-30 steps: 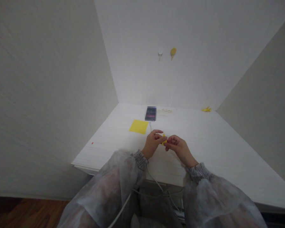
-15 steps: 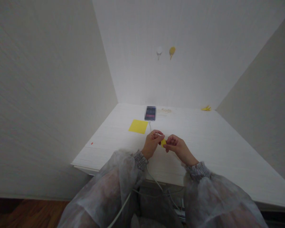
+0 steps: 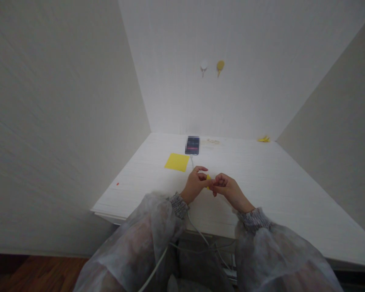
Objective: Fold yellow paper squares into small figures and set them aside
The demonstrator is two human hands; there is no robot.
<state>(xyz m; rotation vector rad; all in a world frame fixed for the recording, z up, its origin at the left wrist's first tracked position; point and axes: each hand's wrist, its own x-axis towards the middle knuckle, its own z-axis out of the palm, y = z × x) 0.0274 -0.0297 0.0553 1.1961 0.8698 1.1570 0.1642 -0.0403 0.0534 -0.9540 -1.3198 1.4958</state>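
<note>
My left hand [image 3: 195, 184] and my right hand [image 3: 228, 190] meet just above the white table [image 3: 280, 182], near its front edge. Both pinch a small folded piece of yellow paper [image 3: 208, 178] between thumb and fingertips; most of it is hidden by the fingers. Both arms wear translucent white sleeves with grey gathered cuffs. A flat yellow paper square [image 3: 177, 162] lies on the table just beyond my left hand.
A dark phone [image 3: 192, 145] lies near the back wall, with a white cable [image 3: 197, 231] running from it under my hands and off the front edge. A small yellow folded scrap [image 3: 263, 139] sits in the far right corner. Two hooks, white [image 3: 204, 66] and yellow [image 3: 220, 66], hang on the wall.
My fingers have closed more tightly round the yellow paper, so less of it shows. The hands have stayed in the same place.
</note>
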